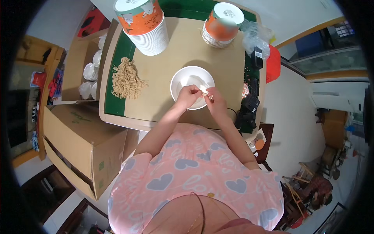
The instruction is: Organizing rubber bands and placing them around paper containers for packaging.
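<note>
A white round paper bucket (176, 80) sits in the middle of the table, its mouth facing up. Over its near right rim my left hand (188, 96) and my right hand (215, 102) meet, fingertips pinched together. Between them shows a small pale bit of cord (205, 94); its ends are hidden by the fingers. To the left lies a loose heap of beige cords (127, 80). Farther back stands a tall stack of upside-down white buckets (151, 39) with an orange printed one on top. A shorter bucket stack (221, 27) at the back right has cord around its side.
Brown cardboard (156, 89) covers the green table. Along the right edge lie clear plastic bags (255, 37), a black device (257, 58) and black gear with cables (249, 104). Left of the table are an open carton (74, 74) with white wrapped items and a large box (85, 136).
</note>
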`<state>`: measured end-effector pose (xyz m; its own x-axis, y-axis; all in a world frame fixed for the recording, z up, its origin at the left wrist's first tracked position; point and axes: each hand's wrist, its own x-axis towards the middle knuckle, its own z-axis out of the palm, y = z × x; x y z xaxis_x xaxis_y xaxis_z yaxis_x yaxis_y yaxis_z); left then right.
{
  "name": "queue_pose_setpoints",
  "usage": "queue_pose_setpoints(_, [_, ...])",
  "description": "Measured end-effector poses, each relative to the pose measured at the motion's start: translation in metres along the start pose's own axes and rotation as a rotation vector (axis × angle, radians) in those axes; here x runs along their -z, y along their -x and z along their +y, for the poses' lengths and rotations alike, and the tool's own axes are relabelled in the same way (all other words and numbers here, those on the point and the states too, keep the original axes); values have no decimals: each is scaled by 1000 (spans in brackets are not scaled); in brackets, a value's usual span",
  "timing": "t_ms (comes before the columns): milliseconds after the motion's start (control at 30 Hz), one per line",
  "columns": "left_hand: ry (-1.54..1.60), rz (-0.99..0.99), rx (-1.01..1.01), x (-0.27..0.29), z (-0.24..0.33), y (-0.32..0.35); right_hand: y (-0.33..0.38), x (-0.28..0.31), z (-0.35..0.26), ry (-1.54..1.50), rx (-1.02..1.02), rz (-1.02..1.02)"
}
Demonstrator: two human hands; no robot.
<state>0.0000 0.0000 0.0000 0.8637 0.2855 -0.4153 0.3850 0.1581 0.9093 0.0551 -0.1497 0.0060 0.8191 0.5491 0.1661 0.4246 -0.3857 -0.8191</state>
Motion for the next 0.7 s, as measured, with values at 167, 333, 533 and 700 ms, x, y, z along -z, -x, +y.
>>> queue_pose_setpoints(167, [16, -6, -29, -1, 9, -2, -6, 7, -8, 126, -144, -77])
queue_pose_setpoints(333, [12, -12, -26, -1, 4, -1, -6, 8, -11, 117, -42, -47])
queue_pose_setpoints(533, [-18, -16, -12, -3, 6, 0, -6, 6, -11, 124, 15, -21])
queue_pose_setpoints(700, [7, -7, -49, -3, 2, -3, -4, 6, -8, 77, -48, -5])
